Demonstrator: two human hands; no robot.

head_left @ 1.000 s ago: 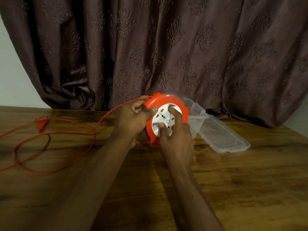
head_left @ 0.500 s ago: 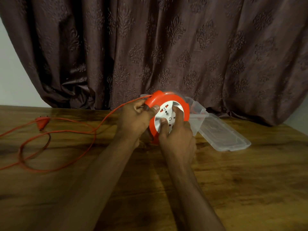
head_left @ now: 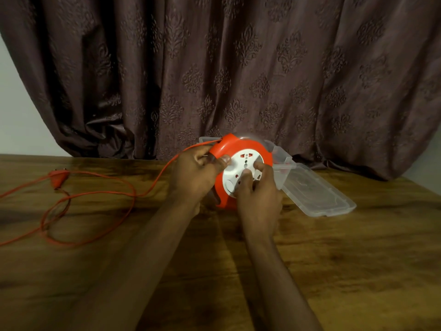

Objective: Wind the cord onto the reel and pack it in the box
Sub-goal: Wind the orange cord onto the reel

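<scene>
An orange cord reel (head_left: 223, 149) with a white socket face (head_left: 248, 163) stands upright on the wooden table (head_left: 334, 259). My left hand (head_left: 193, 175) grips its left rim, thumb on the front edge. My right hand (head_left: 256, 197) holds the white face, fingers curled into its recesses. The orange cord (head_left: 152, 185) leaves the reel's top left and lies in loose loops on the table, ending in an orange plug (head_left: 57, 177) at the far left. A clear plastic box (head_left: 281, 161) stands right behind the reel, mostly hidden by it.
The box's clear lid (head_left: 317, 194) lies flat on the table to the right of the reel. A dark patterned curtain (head_left: 238, 68) hangs close behind the table's far edge. Cord loops cover the left part of the table.
The white face has turned under my right hand. The cord loops on the left have shrunk and shifted toward the reel. My left hand has kept its grip.
</scene>
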